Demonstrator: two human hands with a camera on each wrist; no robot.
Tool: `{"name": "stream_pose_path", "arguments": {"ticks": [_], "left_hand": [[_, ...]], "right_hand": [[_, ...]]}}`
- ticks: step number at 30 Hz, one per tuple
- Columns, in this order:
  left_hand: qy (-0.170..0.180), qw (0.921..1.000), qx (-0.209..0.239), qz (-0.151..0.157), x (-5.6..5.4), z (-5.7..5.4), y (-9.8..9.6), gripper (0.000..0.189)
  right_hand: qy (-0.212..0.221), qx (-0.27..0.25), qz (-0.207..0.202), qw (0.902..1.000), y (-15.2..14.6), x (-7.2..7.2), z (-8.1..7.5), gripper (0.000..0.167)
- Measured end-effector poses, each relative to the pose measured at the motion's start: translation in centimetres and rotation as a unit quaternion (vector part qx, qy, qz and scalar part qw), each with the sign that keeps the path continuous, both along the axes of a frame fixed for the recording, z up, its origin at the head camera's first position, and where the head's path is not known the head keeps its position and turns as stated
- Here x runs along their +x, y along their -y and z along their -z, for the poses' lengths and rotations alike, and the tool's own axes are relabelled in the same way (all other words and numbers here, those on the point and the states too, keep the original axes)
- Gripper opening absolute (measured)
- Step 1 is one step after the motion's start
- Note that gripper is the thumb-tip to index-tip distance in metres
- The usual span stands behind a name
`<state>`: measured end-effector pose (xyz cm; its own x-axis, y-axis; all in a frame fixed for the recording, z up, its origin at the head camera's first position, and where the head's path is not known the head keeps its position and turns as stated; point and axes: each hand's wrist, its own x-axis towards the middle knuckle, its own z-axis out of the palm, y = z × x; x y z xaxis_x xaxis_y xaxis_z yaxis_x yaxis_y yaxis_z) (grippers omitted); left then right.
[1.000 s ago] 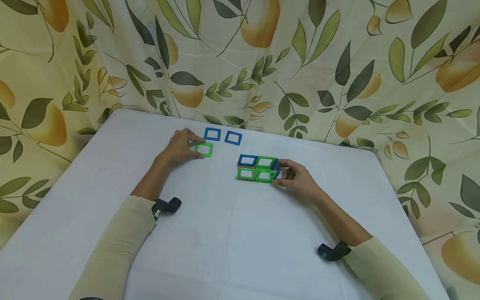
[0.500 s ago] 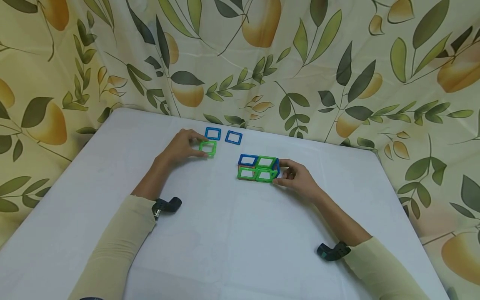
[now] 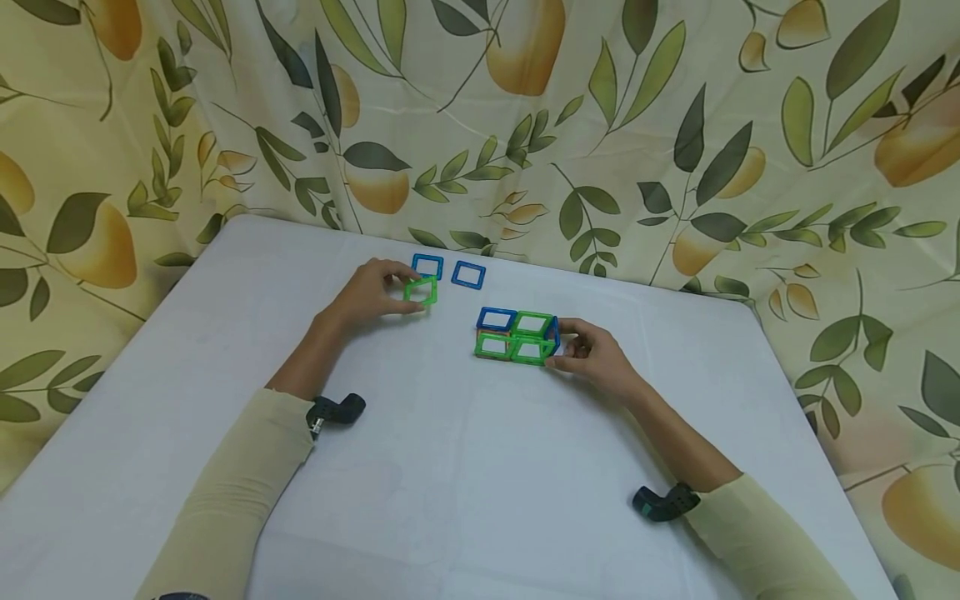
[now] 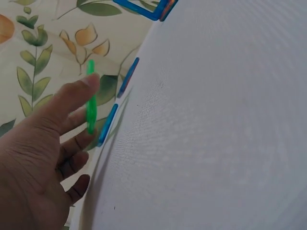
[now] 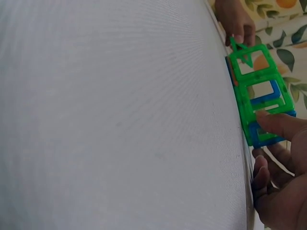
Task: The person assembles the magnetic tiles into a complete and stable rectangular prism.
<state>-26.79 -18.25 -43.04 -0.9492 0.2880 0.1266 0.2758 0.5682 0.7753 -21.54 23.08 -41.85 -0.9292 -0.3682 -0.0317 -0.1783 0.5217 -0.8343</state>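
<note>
My left hand (image 3: 371,292) pinches a green square magnetic tile (image 3: 422,291) between thumb and fingers, raised over the table and tilted. In the left wrist view that green tile (image 4: 91,98) appears edge-on. Further right, a box-like build of magnetic tiles (image 3: 516,337) stands on the table, with green frames in front, blue and green ones on top and some red low down. My right hand (image 3: 596,354) grips its right end, thumb at the front corner. The right wrist view shows the thumb pressed on the green frame of the build (image 5: 259,76).
Two blue square tiles lie flat near the table's back edge, a left one (image 3: 427,266) and a right one (image 3: 468,275). The white cloth-covered table (image 3: 420,483) ends at a fruit-patterned curtain (image 3: 480,125).
The left hand has lifted the green tile off the table, moving it slightly right and back while tilting it. The right hand and the build stay in place.
</note>
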Motion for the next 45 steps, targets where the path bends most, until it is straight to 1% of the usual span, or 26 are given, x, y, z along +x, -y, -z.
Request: {"name": "stream_pose_path", "arguments": {"ticks": [2,5,8,11,14,21,28,31,36,41,45], "left_hand": [[0.011,0.9998,-0.014,-0.002,0.10,-0.01,-0.06,0.053],[0.018,0.9987,-0.048,-0.002,0.20,0.03,-0.19,0.054],[0.013,0.9970,-0.076,0.000,0.11,0.27,-0.26,0.054],[0.003,0.9963,-0.085,0.001,0.00,0.52,-0.25,0.054],[0.003,0.9965,-0.084,0.002,0.01,0.57,-0.26,0.054],[0.005,0.9960,-0.089,0.001,0.15,0.29,-0.41,0.054],[0.028,0.9961,-0.083,-0.010,0.54,0.10,-0.56,0.056],[0.032,0.9965,-0.076,-0.009,0.65,0.01,-0.63,0.055],[0.031,0.9970,-0.071,0.003,0.49,0.12,-0.64,0.055],[0.020,0.9976,-0.064,0.020,0.14,0.24,-0.79,0.055],[0.013,0.9980,-0.056,0.027,0.05,0.16,-1.02,0.053]], "right_hand": [[0.000,0.001,0.001,1.0000,0.01,-0.01,0.00,0.062],[0.000,0.001,0.001,1.0000,0.02,-0.01,-0.01,0.062],[0.000,0.001,0.000,1.0000,0.00,-0.04,-0.01,0.063],[0.000,0.002,0.000,1.0000,0.01,-0.09,0.01,0.063],[0.001,0.001,0.000,1.0000,0.00,-0.12,0.06,0.062],[0.001,0.002,0.001,1.0000,0.03,-0.05,-0.01,0.063],[-0.004,0.003,-0.001,1.0000,-0.01,-0.11,0.23,0.061],[-0.002,0.001,-0.001,1.0000,0.00,-0.11,0.26,0.060],[-0.003,0.002,-0.003,1.0000,0.03,-0.10,0.26,0.060],[-0.002,0.004,0.000,1.0000,0.07,-0.06,0.28,0.061],[-0.004,0.002,0.005,1.0000,0.09,-0.01,0.31,0.061]]}}
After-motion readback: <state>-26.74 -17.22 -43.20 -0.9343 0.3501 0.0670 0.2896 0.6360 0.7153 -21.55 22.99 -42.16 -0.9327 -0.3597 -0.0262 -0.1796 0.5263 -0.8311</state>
